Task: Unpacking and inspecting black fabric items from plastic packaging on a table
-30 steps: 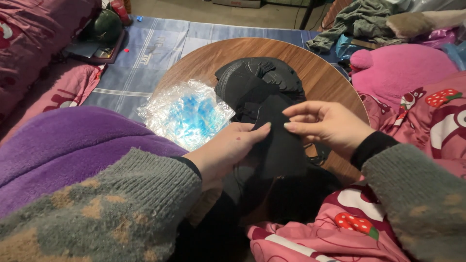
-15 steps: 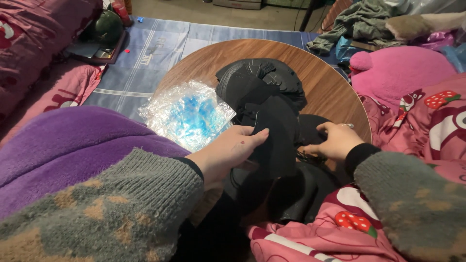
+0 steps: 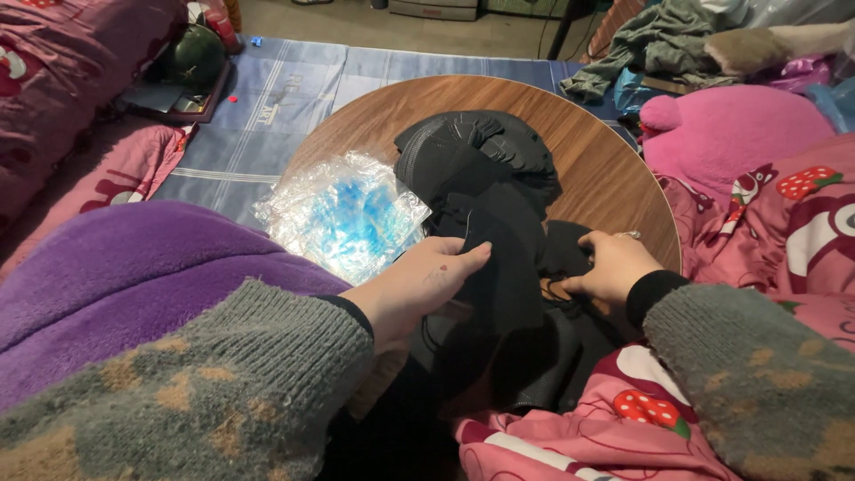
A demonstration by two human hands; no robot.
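The left hand [image 3: 419, 285], at centre frame, is lying flat with fingers extended, pressing on the black garment [image 3: 485, 191] spread over the round wooden table [image 3: 606, 169]. The right hand [image 3: 613, 265], centre right, is curling its fingers around a fold of the same cloth, gripping it. This looks like smoothing and folding in progress; next likely calls for drawing that gripped edge across. A crinkled clear plastic bag [image 3: 343, 214] is lying just left.

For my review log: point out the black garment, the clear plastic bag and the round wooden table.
black garment [image 3: 485, 169], head view, on its bunched upper part.
clear plastic bag [image 3: 343, 218], head view, on its blue middle.
round wooden table [image 3: 597, 165], head view, on bare top.
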